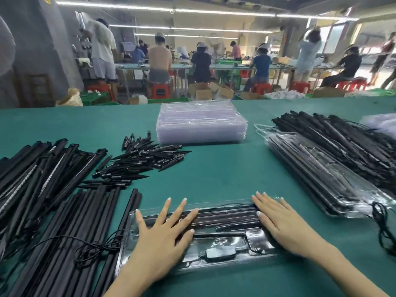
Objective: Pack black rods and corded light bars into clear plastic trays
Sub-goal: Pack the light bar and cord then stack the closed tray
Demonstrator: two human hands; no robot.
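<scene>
Clear plastic tray (225, 249) lies directly before you on the green table (214, 172), long axis left to right, black rods (227, 215) inside running likewise. Your left hand (162, 230) and right hand (280, 221) press it flat, fingers straight and spread.

Glossy clear plastic tray (260, 239), matt black rods (70, 228), green cloth table (214, 172).

I read scene as bright, evenly lit: ceiling light strips (162, 8) glow at 12 o'clock. Daylight blows out doorway (375, 39) at 2 o'clock. Glare streaks on clear tray (227, 241) near 6 o'clock. Shadows soft. Wide-angle bending toward edges; background workers (159, 61) slightly blurred.
</scene>
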